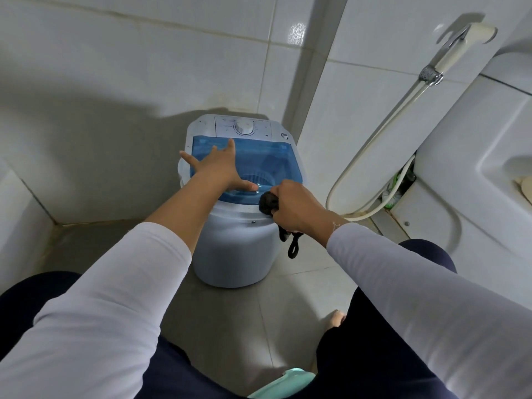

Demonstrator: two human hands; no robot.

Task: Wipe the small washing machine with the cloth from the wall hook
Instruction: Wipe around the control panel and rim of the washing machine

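A small white washing machine [236, 249] with a clear blue lid [273, 159] stands on the floor in the tiled corner. A white dial [244, 128] sits on its rear panel. My left hand [218, 168] lies flat on the lid with the fingers spread. My right hand [296, 205] grips a bunched black cloth [268, 203] against the front right rim of the lid. The cloth's loop hangs down below my wrist beside the tub.
A toilet [475, 168] stands at the right, with a spray hose [371, 156] hanging on the wall beside it. Tiled walls close in behind and left of the machine. A pale green object [285, 381] lies at the bottom edge between my knees.
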